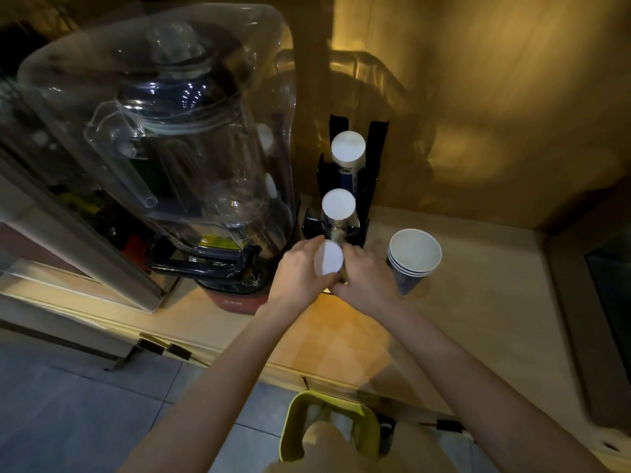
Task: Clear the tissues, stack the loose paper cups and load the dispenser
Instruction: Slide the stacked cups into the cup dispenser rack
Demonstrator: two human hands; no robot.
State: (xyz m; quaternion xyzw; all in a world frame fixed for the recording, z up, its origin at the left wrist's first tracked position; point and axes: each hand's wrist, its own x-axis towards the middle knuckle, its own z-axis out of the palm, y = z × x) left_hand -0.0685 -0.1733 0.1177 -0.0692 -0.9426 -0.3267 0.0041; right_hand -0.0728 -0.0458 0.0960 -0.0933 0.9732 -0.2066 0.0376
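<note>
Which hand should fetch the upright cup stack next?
Right. The upright cup stack stands on the counter just beside the right hand, apart from it. The left hand sits on the far side of the inverted cup stack both hands grip.

We see big clear water bottle filling upper left of frame, upended on dark-based water machine. Wooden counter runs across centre and right, wooden wall behind it. We note grey tiled floor at lower left, yellow-green bin at bottom centre, below counter edge.
</note>
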